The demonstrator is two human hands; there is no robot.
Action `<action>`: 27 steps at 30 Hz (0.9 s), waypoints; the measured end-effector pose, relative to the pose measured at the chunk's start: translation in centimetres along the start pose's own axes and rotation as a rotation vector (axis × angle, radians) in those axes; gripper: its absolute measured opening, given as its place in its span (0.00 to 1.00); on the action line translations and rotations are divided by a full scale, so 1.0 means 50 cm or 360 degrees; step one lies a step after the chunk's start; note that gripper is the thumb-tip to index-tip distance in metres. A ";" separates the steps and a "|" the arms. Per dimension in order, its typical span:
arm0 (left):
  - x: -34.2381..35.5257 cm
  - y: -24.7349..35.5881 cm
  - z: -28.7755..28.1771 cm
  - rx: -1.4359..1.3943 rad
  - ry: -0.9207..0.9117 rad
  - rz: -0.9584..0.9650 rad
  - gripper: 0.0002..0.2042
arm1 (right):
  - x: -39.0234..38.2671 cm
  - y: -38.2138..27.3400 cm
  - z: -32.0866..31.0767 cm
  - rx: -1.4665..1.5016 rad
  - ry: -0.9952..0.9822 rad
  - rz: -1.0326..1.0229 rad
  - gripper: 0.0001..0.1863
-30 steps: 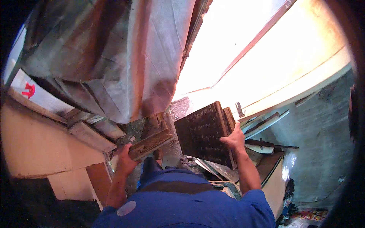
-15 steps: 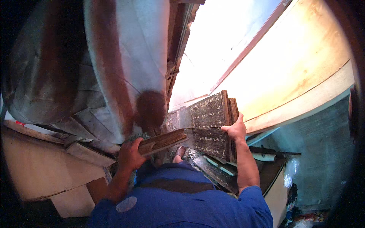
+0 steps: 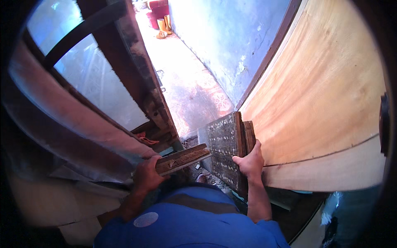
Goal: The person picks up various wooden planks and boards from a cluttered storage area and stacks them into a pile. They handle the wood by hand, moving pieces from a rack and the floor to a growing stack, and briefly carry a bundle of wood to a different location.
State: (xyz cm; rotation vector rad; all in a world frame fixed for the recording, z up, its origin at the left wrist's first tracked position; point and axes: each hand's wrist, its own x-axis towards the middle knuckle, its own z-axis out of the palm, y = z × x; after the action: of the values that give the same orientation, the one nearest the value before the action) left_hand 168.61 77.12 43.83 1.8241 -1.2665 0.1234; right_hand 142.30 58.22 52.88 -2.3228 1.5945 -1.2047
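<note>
My left hand (image 3: 148, 172) is closed around the near end of a short, rough wooden plank (image 3: 182, 159) with a splintered brown edge. The plank tilts up to the right, its far end close to the dark boards. My right hand (image 3: 252, 161) grips the right edges of several dark, weathered wooden boards (image 3: 223, 134), with the thumb on the face towards me. White flaky specks run in rows across that face. The fingers behind the boards are hidden, and so is the underside of the plank in my left hand.
A bright doorway leads to a patterned floor (image 3: 194, 97) with yellow boots (image 3: 162, 25) beside a red container (image 3: 157, 12). A pale wooden panel (image 3: 314, 91) lines the right. A dark-framed door (image 3: 120, 62) stands left. Rubble (image 3: 204, 171) lies below the boards.
My view has swung towards the doorway, bringing the floor and boots into sight. Both hands keep their hold on the wood; the boards sit slightly lower in the picture.
</note>
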 end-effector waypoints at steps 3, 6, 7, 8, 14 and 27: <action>0.103 0.014 0.019 0.0126 -0.0083 -0.0049 0.31 | 0.061 -0.001 0.022 -0.0069 -0.0135 0.0236 0.48; 0.173 0.046 0.016 0.0161 -0.0238 -0.0243 0.32 | 0.097 -0.008 0.022 -0.0124 -0.0198 0.0377 0.50; 0.192 0.053 0.013 0.0107 -0.0228 -0.0223 0.32 | 0.105 -0.008 0.022 -0.0092 -0.0184 0.0349 0.50; 0.208 0.057 0.012 0.0087 -0.0232 -0.0206 0.32 | 0.109 -0.009 0.022 -0.0095 -0.0176 0.0366 0.50; 0.299 0.048 0.031 0.0041 -0.0282 -0.0267 0.32 | 0.135 -0.025 0.030 -0.0245 -0.0199 0.0421 0.49; 0.533 0.036 0.079 0.0100 -0.0461 -0.0252 0.35 | 0.187 -0.059 0.053 -0.0332 -0.0156 0.0747 0.51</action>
State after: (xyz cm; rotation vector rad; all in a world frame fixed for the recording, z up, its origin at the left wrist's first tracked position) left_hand 178.31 55.36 56.53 2.0427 -1.3188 -0.1973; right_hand 147.64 50.99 57.61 -1.9021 2.1492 -0.8399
